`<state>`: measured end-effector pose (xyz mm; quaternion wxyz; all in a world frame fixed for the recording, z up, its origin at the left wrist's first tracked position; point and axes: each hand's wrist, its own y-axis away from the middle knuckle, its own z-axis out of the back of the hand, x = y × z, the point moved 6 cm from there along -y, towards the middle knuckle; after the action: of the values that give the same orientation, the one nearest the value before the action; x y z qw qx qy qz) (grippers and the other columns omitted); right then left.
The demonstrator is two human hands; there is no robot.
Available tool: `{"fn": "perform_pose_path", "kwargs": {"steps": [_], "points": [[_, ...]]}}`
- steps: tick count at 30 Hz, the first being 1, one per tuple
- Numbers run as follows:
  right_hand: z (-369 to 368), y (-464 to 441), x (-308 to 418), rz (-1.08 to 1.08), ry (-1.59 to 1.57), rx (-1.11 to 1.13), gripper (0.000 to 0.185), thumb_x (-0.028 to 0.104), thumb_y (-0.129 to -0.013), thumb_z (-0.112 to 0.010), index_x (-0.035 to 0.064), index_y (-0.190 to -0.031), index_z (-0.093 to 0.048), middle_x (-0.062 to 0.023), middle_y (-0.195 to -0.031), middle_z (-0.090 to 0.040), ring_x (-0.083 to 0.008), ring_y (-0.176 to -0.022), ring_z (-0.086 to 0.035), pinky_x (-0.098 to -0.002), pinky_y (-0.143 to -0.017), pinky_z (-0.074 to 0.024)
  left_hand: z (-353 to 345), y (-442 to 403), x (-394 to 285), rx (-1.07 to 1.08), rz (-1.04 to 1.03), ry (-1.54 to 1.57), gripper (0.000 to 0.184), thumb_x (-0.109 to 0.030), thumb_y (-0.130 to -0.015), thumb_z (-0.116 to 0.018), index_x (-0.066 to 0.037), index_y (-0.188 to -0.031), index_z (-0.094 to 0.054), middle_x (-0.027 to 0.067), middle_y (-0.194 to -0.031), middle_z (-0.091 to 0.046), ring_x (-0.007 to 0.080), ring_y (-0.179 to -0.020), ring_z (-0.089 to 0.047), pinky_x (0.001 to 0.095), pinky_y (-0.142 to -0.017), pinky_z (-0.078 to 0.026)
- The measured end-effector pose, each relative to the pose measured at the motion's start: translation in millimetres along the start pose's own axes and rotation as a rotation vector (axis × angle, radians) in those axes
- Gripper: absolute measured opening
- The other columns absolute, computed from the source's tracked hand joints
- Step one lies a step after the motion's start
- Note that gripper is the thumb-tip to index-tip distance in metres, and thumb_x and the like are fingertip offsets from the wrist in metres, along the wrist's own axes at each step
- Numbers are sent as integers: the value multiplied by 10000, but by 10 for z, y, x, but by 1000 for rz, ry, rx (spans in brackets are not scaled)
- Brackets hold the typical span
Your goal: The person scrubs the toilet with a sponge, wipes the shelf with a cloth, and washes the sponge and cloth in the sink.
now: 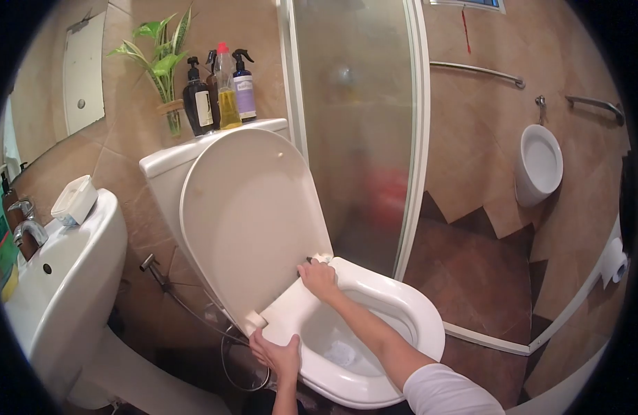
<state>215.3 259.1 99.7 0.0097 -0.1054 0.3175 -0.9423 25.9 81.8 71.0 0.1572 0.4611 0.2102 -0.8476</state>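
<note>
A white toilet seat (pixel 402 304) lies down on the bowl, and its lid (pixel 253 207) stands raised against the cistern (pixel 167 160). My left hand (pixel 276 356) grips the seat's rear left edge below the left hinge (pixel 255 320), thumb on top and fingers curled over the side. Across the bowl reaches my right arm. My right hand (pixel 319 279) is closed at the right hinge (pixel 323 258), with a small dark tip showing by its fingers; what it holds is mostly hidden. White paper or foam (pixel 339 353) shows in the bowl.
Several bottles, one a purple-labelled spray bottle (pixel 244 90), and a plant (pixel 168 69) stand on the cistern. A washbasin (pixel 90 242) is at left, with a bidet hose (pixel 187 304) beside the toilet. Behind are a shower screen (pixel 360 138) and a urinal (pixel 540 166).
</note>
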Motion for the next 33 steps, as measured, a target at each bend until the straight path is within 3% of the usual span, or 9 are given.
{"fn": "perform_pose_path", "kwargs": {"steps": [14,33], "points": [[95,55,-28,-26,-97,-134,343,363,-902,-542,84,-764,-687,-137,-802,-643,-309,-720,-645,-432,-613,-529,-28,-23,4,0,-11,-8,874,-191,-594,-782,-17,-1323,-332,209,-1342,-324,407,-1237,-326,517,-1047,-247],[106,55,-108,-113,-175,-142,319,380,-886,-553,113,-814,-713,-121,-786,-636,-313,-714,-641,-448,-647,-505,-69,-71,6,-13,34,-39,941,-228,-575,-807,-10,-1351,-321,220,-1376,-298,406,-1269,-309,513,-1069,-235]]}}
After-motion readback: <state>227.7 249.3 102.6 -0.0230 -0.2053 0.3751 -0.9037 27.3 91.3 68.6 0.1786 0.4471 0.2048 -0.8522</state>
